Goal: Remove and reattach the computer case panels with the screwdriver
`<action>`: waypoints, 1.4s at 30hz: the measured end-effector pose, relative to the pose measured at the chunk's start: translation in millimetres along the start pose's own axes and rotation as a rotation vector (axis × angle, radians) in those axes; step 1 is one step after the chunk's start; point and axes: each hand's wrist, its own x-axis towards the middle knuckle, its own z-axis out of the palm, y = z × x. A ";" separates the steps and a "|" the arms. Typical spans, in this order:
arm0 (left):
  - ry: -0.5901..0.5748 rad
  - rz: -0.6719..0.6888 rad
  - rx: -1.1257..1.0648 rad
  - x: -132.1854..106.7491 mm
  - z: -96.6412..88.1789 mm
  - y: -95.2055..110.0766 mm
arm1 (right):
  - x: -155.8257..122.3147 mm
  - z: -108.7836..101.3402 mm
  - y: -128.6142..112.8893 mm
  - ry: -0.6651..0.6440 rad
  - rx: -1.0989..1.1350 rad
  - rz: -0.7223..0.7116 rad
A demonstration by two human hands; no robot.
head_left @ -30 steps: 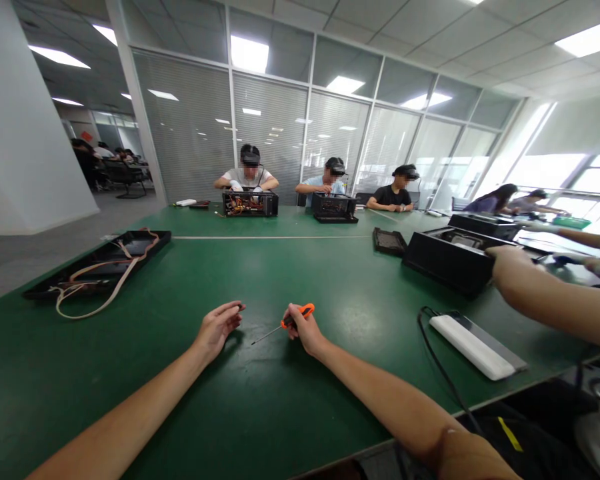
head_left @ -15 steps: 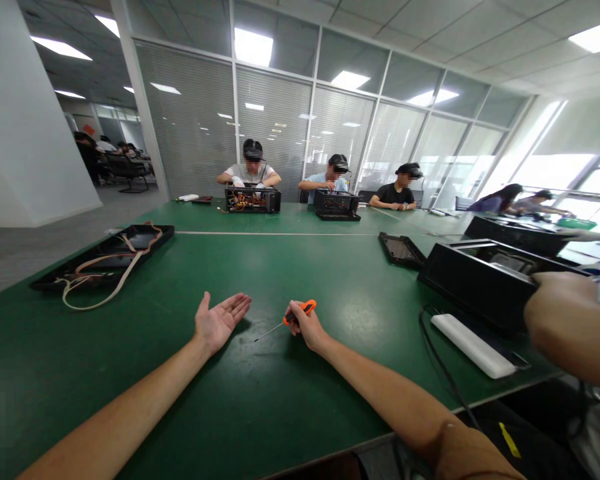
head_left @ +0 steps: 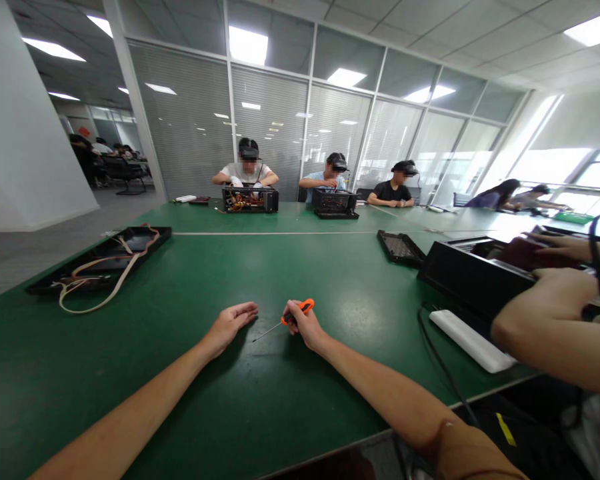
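My right hand [head_left: 304, 325] grips an orange and black screwdriver [head_left: 291, 319] by its handle. The thin metal shaft slants down to the left, with its tip close to the green tabletop [head_left: 260, 407]. To the left of that tip, my left hand [head_left: 231, 325] holds nothing. Its fingers are stretched toward the right and its palm is turned inward. Both forearms reach in from the bottom of the view.
A black panel [head_left: 100, 263] with pale cables lies at left. To the right are a black computer case [head_left: 473, 280], a dark vented cover [head_left: 400, 247], a white power bank [head_left: 473, 340] with a black cable, and a co-worker's arm [head_left: 555, 327]. People sit across the table.
My left hand has turned from palm up to palm inward. The screwdriver stays nearly in place in my right hand. At right, the co-worker's arms have moved further in over the case.
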 end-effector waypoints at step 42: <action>-0.117 0.503 0.951 6.0 -40.5 15.3 | 5.0 -21.2 -27.0 -0.239 0.051 0.087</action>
